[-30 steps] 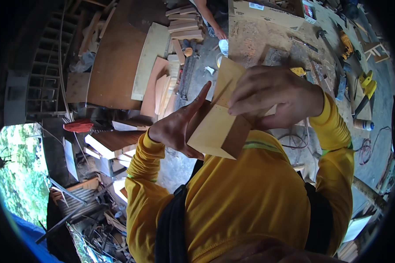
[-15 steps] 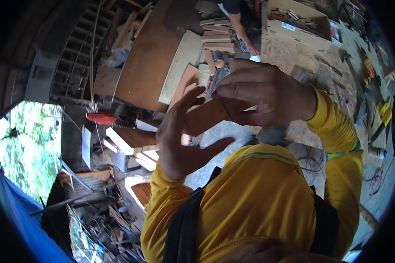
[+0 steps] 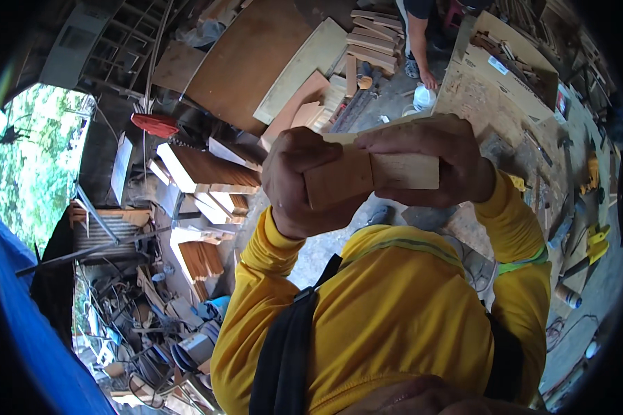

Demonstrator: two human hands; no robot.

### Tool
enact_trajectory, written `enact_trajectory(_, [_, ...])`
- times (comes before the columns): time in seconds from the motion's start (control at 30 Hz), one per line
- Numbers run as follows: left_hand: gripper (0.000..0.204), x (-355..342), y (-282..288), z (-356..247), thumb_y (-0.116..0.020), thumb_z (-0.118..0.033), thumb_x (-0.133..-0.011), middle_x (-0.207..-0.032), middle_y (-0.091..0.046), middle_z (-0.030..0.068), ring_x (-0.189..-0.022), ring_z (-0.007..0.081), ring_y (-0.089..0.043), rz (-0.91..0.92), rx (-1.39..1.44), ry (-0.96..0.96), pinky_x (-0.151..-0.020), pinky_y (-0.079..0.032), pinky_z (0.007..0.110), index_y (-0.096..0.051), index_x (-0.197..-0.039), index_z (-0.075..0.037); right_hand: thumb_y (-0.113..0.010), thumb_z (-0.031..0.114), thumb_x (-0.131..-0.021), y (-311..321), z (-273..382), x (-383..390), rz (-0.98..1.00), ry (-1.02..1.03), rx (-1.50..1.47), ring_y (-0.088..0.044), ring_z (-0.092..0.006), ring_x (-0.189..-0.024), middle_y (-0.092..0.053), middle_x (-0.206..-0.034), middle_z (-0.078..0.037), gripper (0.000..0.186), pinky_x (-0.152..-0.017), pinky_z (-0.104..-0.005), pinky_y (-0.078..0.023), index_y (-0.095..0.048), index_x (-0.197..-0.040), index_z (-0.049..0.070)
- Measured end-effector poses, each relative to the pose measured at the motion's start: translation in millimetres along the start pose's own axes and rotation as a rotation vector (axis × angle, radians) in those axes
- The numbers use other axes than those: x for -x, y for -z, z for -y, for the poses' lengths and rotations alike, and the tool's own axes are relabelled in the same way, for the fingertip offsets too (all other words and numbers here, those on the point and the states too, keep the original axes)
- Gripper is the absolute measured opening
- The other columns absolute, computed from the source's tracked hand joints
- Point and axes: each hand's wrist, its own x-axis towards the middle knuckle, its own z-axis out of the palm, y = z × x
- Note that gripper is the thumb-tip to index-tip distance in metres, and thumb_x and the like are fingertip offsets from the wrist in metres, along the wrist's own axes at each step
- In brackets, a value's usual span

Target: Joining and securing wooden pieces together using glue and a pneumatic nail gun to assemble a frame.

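Observation:
In front of my chest I hold two wooden pieces whose end faces meet at a seam. The browner wooden block (image 3: 339, 178) is on the left, with my left hand (image 3: 289, 176) closed around it, thumb on top. My right hand (image 3: 457, 155) is wrapped round the paler wooden block (image 3: 407, 171), its fingers lying over the upper side. How far the pieces extend behind my hands is hidden.
Stacked boards (image 3: 201, 166) stand at the left, near a red object (image 3: 154, 124). Large wood panels (image 3: 256, 62) lie beyond. At the right is a worktable (image 3: 457, 97) with a cardboard box (image 3: 509, 79). A co-worker's hand (image 3: 428, 79) touches a white container (image 3: 423, 97).
My hands have turned the wood so two end faces now show side by side. My left fingers, spread before, have closed around the browner piece. The view has shifted slightly.

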Motion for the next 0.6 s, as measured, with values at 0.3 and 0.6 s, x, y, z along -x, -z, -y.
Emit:
enact_trajectory(0.3, [0.076, -41.7, 19.6, 3.3, -0.096, -0.010, -0.055, -0.101, -0.061, 0.0150, -0.089, 0.0228, -0.063, -0.029, -0.033, -0.125, -0.079, -0.051, 0.033, -0.045, -0.112, -0.001, -0.088, 0.012, -0.072, 22.1, 30.7, -38.7, -0.070, 0.193, 0.213, -0.073, -0.0270, -0.101, -0.073, -0.110, -0.016, 0.050, -0.086, -0.0348, -0.058, -0.065, -0.116, 0.000])
enact_trajectory(0.6, [0.076, -110.3, 17.5, 4.7, -0.095, -0.014, -0.060, -0.099, -0.062, 0.0113, -0.085, 0.0244, -0.067, 0.097, 0.265, -0.052, -0.074, -0.054, 0.034, -0.047, -0.118, -0.004, -0.085, 0.016, -0.081, 42.7, 61.3, -49.6, -0.350, -0.144, -0.051, -0.066, -0.0108, -0.089, -0.070, -0.100, -0.006, 0.040, -0.079, -0.0257, -0.053, -0.065, -0.110, -0.001])
